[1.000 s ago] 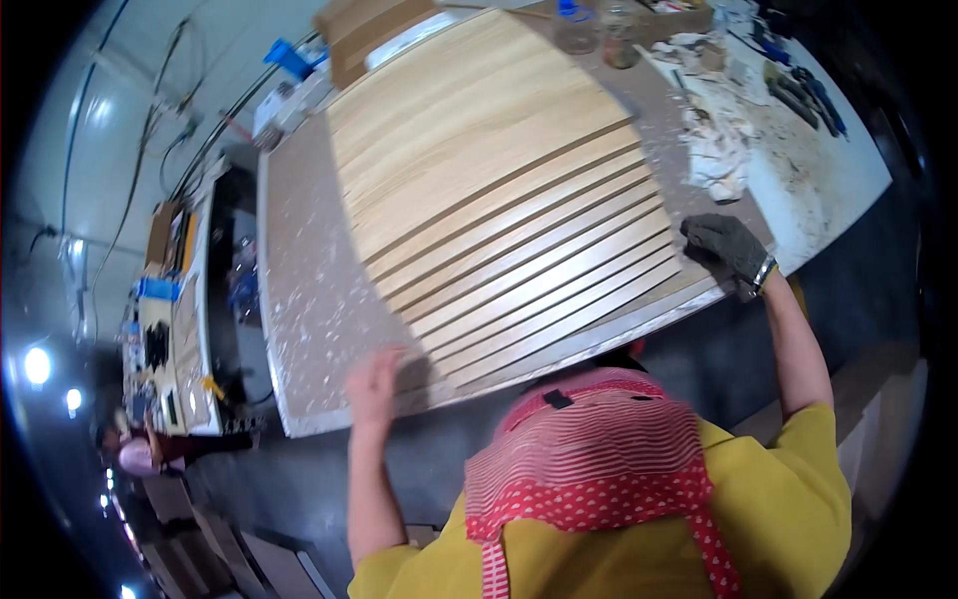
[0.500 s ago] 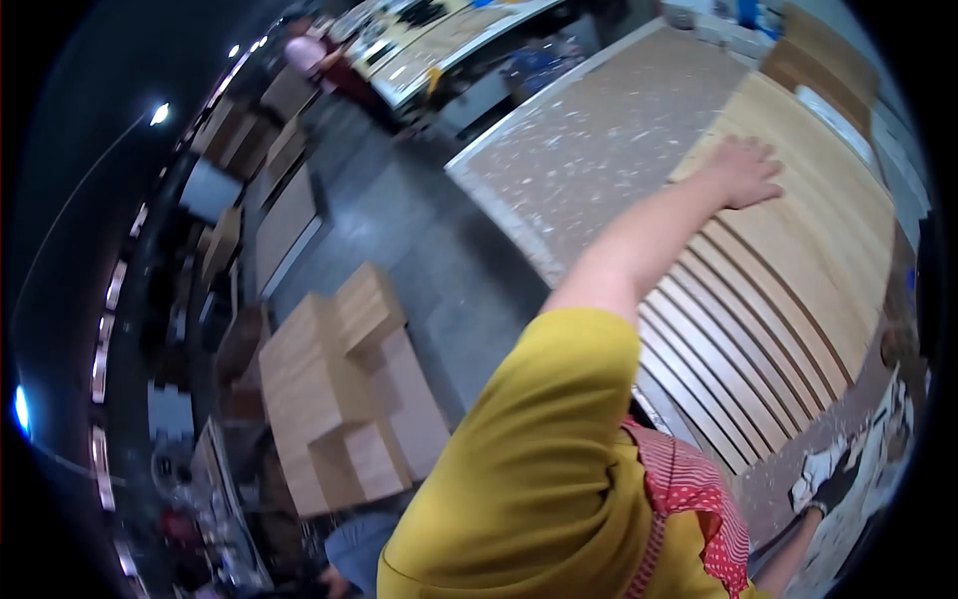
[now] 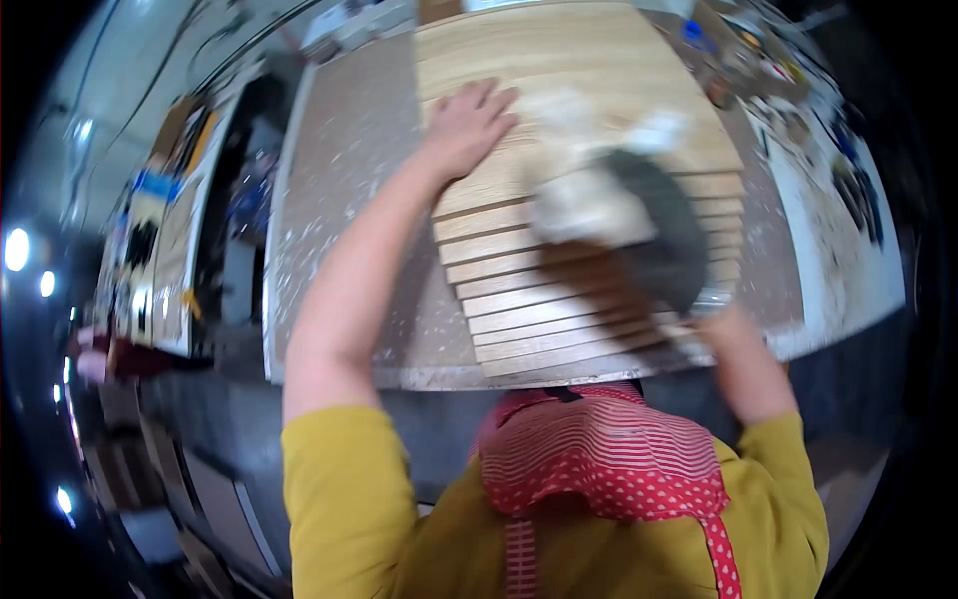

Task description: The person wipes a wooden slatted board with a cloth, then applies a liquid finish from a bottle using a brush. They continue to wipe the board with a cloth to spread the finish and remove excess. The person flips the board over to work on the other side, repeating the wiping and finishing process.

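Note:
My bare left hand (image 3: 469, 125) lies flat, fingers spread, on the left part of the top pale wooden board (image 3: 569, 50). Below it, several similar boards (image 3: 529, 299) overlap in steps, their near edges fanned toward me. Over the stack's right half is my right hand (image 3: 664, 230), in a dark glove and smeared by motion. It grips a crumpled white cloth (image 3: 589, 210), also blurred. Whether the cloth touches the wood, I cannot tell. A brown shadow falls across the stepped edges beneath.
The boards rest on a worn, white-flecked workbench (image 3: 334, 200). On its right lie scraps and dark-handled tools (image 3: 858, 195); a blue item (image 3: 696, 35) stands at the back right. Another table (image 3: 180, 250) is at the left, with a person (image 3: 130, 354) blurred beside it.
The view has swung round to face the boards squarely. My right hand has brought the white cloth from beside the stack to over it. My left hand still lies on the top board.

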`<action>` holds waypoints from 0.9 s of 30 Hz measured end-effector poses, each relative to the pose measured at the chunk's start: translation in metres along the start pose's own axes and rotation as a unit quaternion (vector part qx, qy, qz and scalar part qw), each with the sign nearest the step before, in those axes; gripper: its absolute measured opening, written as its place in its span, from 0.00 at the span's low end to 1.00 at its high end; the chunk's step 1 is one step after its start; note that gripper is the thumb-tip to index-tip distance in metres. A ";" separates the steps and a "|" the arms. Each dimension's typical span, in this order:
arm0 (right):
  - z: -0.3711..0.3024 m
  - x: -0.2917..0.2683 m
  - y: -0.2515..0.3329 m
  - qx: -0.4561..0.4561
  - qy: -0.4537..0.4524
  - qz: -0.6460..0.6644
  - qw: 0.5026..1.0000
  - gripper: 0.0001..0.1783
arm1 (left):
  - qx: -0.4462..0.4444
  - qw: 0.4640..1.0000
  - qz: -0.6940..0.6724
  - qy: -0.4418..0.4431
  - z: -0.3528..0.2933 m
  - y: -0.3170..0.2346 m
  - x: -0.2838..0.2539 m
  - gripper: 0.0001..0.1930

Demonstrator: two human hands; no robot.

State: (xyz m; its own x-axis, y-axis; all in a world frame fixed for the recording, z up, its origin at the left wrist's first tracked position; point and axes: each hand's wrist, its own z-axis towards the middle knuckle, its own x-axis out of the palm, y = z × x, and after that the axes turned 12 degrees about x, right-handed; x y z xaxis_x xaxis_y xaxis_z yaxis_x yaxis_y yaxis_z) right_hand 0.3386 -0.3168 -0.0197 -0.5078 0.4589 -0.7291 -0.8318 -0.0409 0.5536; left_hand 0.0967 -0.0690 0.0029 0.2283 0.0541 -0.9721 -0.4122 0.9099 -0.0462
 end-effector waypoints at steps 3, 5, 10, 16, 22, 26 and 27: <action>-0.008 0.080 0.082 -0.170 0.028 -0.003 0.985 0.22 | 0.050 0.999 -0.004 -0.021 0.020 -0.001 0.014 0.26; -0.007 0.088 0.073 -0.195 0.028 -0.017 0.980 0.22 | 0.019 1.000 0.008 -0.002 0.009 -0.001 0.007 0.25; -0.031 -0.085 -0.027 0.544 -0.049 0.076 0.834 0.21 | 0.009 1.000 -0.002 -0.020 0.004 0.000 0.007 0.25; -0.046 0.056 0.041 0.071 -0.110 -0.057 0.990 0.29 | 0.023 1.000 -0.002 -0.007 -0.002 0.011 0.006 0.24; -0.060 0.044 0.012 -0.033 -0.087 -0.064 0.994 0.29 | 0.019 1.000 -0.004 0.020 0.002 0.003 -0.006 0.24; -0.093 -0.051 -0.088 0.228 -0.265 -0.128 0.928 0.24 | 0.077 0.997 -0.017 0.018 0.013 0.012 0.005 0.24; -0.093 -0.049 -0.085 0.237 -0.281 -0.123 0.922 0.24 | 0.099 0.995 -0.022 0.015 0.016 0.019 0.008 0.24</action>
State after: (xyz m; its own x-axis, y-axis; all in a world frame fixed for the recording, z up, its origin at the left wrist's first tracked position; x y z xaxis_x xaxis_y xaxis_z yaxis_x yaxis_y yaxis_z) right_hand 0.4130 -0.4182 -0.0683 -0.0096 0.7957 -0.6057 -0.6475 0.4566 0.6101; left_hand 0.1047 -0.0449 -0.0025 0.2142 0.0028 -0.9768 -0.2197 0.9745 -0.0453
